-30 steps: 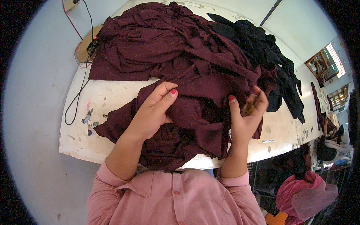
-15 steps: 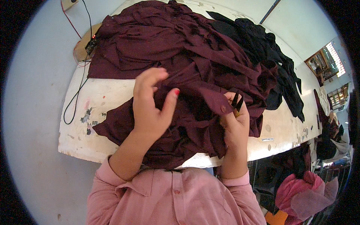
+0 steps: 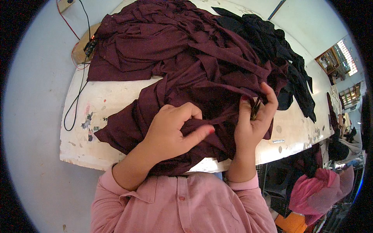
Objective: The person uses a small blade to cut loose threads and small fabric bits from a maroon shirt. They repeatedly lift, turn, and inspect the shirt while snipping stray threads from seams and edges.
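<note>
A maroon cloth garment (image 3: 132, 120) lies crumpled under both hands. My left hand (image 3: 167, 130) is closed on a fold of it, fingers curled behind and thumb stretched along the near side. Over the garment's right part, my right hand (image 3: 254, 126) has its thumb and index finger apart. Small dark thread snips (image 3: 255, 108) are tucked in that hand against the fingers; their blades are partly hidden. I cannot tell whether the right fingertips also touch the cloth.
More maroon garments (image 3: 155, 39) are heaped at the back of the white table (image 3: 77, 147). Black garments (image 3: 268, 42) lie behind them to the right. A black cable (image 3: 72, 112) hangs at the left edge. Pink cloth (image 3: 311, 194) sits below the table at the right.
My left hand has come down and right, from raised with fingers apart to gripping the cloth. My right hand has shifted slightly right, its index finger lifted; the buttoned edge no longer shows there.
</note>
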`<state>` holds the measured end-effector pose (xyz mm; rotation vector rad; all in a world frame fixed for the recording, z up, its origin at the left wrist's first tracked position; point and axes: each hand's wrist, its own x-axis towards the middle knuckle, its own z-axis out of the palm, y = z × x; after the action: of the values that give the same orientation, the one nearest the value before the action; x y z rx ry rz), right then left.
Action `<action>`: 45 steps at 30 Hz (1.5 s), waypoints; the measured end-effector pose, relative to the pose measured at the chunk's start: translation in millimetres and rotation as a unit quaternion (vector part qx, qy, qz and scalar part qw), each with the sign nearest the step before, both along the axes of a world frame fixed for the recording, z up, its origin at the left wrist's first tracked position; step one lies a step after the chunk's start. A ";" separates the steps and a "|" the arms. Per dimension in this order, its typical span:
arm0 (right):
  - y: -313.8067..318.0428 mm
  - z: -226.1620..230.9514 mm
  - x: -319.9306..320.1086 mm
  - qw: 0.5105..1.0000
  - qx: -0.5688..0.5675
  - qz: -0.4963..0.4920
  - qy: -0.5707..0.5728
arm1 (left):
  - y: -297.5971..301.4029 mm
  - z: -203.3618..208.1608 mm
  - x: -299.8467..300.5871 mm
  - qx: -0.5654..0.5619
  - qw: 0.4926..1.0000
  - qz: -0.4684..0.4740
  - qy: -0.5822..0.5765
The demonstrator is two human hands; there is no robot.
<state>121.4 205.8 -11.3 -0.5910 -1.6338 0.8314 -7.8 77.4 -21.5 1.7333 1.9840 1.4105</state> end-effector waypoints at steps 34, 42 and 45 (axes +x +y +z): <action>2.0 17.1 12.5 0.915 0.217 0.141 -0.309 | -0.1 0.9 -13.8 0.054 0.993 -0.010 -0.107; -16.8 13.2 10.6 0.906 0.227 0.266 -0.240 | 12.6 -15.1 -12.4 0.159 0.985 0.051 -0.047; -22.9 8.8 5.9 0.895 0.271 0.223 -0.275 | 9.6 -14.2 -5.4 0.098 0.932 -0.012 -0.349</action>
<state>127.3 182.9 -2.5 -0.0342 -2.4635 0.4929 -13.2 87.0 -35.7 1.0619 1.4608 1.9154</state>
